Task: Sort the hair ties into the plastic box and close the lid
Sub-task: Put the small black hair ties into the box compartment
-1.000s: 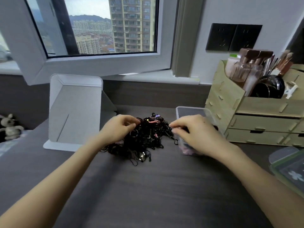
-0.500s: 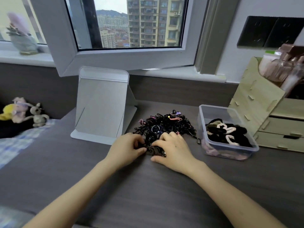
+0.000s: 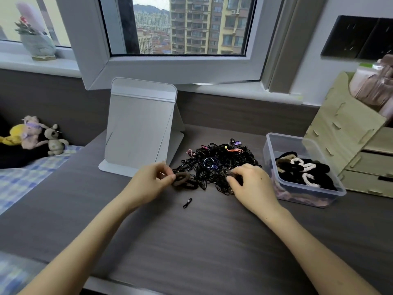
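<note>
A single head-worn wide-angle view looks forward and down over a dark desk (image 3: 191, 241) from close above. Both forearms reach in from the bottom edge; a window (image 3: 180, 26) lies straight ahead, beyond the hands.

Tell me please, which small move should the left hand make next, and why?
Probably lift the brown hair tie pinched by the left hand clear of the pile and carry it right to the open plastic box. The tie already sits at the pile's edge, and the box, lid off, holds several ties with room left. The right hand is busy in the pile.
</note>
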`<state>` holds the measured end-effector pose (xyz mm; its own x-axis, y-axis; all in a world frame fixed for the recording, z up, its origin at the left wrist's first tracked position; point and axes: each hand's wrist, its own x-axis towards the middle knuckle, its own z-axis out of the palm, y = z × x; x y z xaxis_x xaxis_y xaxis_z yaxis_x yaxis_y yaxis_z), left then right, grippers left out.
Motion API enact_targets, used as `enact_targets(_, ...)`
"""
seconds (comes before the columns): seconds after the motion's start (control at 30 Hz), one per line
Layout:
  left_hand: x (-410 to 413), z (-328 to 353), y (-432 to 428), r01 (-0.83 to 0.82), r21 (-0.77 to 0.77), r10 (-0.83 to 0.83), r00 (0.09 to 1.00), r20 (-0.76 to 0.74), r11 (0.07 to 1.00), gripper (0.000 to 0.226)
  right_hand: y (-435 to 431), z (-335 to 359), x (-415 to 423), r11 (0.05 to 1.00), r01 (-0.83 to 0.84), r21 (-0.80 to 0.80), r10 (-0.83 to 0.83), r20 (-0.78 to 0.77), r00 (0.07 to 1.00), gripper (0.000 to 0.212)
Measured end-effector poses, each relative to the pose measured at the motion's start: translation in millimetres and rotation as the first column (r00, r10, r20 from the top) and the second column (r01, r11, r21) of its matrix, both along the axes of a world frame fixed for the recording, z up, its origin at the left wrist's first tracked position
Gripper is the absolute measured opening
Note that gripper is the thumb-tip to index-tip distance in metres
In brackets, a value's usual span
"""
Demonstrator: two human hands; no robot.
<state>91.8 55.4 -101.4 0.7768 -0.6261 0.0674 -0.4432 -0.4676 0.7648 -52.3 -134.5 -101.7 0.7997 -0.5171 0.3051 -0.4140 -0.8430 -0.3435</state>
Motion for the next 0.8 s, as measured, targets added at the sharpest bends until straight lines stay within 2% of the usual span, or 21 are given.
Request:
enact_targets(0.13,9.9,4.4,16.2,-0.122,-0.130,0.105,0.986,-0.130,0.984,0.012,16.4,2.2,11.3,0.990,-0.117,-0.073,0.119,0.030,0.992,0.025)
enact_targets(0.23,7.0,4.7,16.9,-0.134,-0.138,0.112,0.981,-0.160,0.981,0.018,24.9,0.8,31.1,0.975,-0.181,-0.125,0.183,0.006,0.983,0.023)
enact_targets(0.4,-9.5,-2.9,4.9,-0.103,-0.010,0.104,0.988,0.118,0.995,0.028,28.9,-0.2,65.5,0.959,-0.205,-0.196,0.170,-0.184,0.968,0.028)
enact_targets(0.47,-11.9,-9.0,0.3,-0.092,0.011,0.087,0.975,0.205,0.996,0.023,30.9,-0.2,70.9,0.948,-0.210,-0.237,0.151,-0.246,0.957,0.029)
enact_targets(0.57,-11.6,-18.3,-6.2,-0.012,0.080,-0.017,0.937,0.349,0.997,0.022,31.6,0.3,68.1,0.923,-0.204,-0.327,0.098,-0.315,0.944,0.031)
enact_targets(0.67,-11.1,-22.3,-15.4,0.041,0.184,-0.114,0.907,0.406,0.982,0.036,27.5,2.2,59.9,0.959,-0.151,-0.241,0.066,-0.328,0.943,0.029)
enact_targets(0.8,-13.3,-19.1,-30.6,-0.032,0.136,-0.020,0.931,0.365,0.990,0.036,22.6,8.0,51.6,0.994,-0.096,0.059,0.109,-0.291,0.950,0.011)
